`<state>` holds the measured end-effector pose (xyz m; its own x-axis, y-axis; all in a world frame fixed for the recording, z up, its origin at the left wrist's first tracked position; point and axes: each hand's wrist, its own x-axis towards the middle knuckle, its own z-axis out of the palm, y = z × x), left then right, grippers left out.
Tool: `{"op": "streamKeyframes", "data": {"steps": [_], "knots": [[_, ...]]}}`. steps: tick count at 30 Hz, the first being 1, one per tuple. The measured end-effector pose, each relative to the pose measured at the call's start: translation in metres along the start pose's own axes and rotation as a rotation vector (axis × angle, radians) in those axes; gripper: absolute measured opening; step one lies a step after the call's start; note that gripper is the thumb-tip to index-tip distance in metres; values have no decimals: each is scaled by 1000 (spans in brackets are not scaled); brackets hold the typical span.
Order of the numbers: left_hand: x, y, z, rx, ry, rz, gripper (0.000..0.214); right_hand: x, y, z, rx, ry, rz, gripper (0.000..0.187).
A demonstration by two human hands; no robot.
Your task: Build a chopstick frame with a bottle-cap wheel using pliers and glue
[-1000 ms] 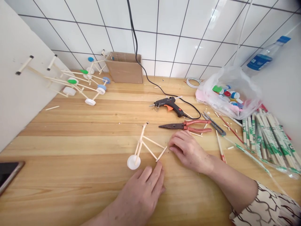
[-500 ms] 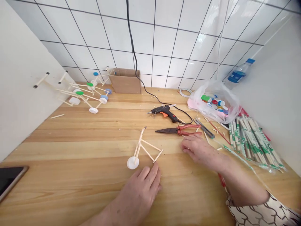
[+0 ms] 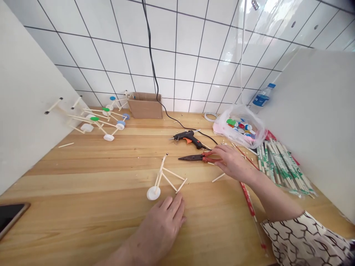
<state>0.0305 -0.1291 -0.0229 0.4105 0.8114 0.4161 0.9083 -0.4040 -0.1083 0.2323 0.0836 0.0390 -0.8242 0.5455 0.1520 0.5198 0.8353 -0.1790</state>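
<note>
My left hand (image 3: 163,227) lies palm down on the wooden table with its fingers stretched out. The fingertips are close by the lower end of a small frame of thin wooden sticks (image 3: 169,175), which has a white bottle-cap wheel (image 3: 153,193) at its left foot and a dark tip at the top. My right hand (image 3: 231,162) is at the red handles of the long-nose pliers (image 3: 191,157), fingers and thumb around them; the pliers lie flat, jaws to the left. A loose short stick (image 3: 218,177) lies just below that hand.
A black glue gun (image 3: 187,137) with its cord lies behind the pliers. Finished-looking stick-and-cap models (image 3: 100,120) stand at the left by a cardboard box (image 3: 145,107). On the right are a plastic bag of caps (image 3: 241,127), wrapped sticks (image 3: 283,166) and a bottle (image 3: 263,98). A phone (image 3: 12,218) lies front left.
My right hand has moved forward onto the pliers' handles, and a loose stick now shows where it was. My left hand stays by the stick frame. The view has shifted slightly.
</note>
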Motion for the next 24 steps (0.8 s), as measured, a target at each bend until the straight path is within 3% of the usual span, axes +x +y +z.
{"op": "streamKeyframes", "data": {"steps": [8, 14, 18, 24], "knots": [[3, -1, -3, -5, -34, 13, 21, 20, 3, 14, -109, -78, 37, 23], [4, -1, -3, 0, -30, 17, 22, 20, -1, 16, -102, -61, -5, 17], [5, -1, -4, -4, -24, 6, 23, 11, -6, 11, -111, -2, -39, 13], [7, -2, -6, -19, -15, -1, 23, -23, -27, -14, 0, 106, -80, 17]]}}
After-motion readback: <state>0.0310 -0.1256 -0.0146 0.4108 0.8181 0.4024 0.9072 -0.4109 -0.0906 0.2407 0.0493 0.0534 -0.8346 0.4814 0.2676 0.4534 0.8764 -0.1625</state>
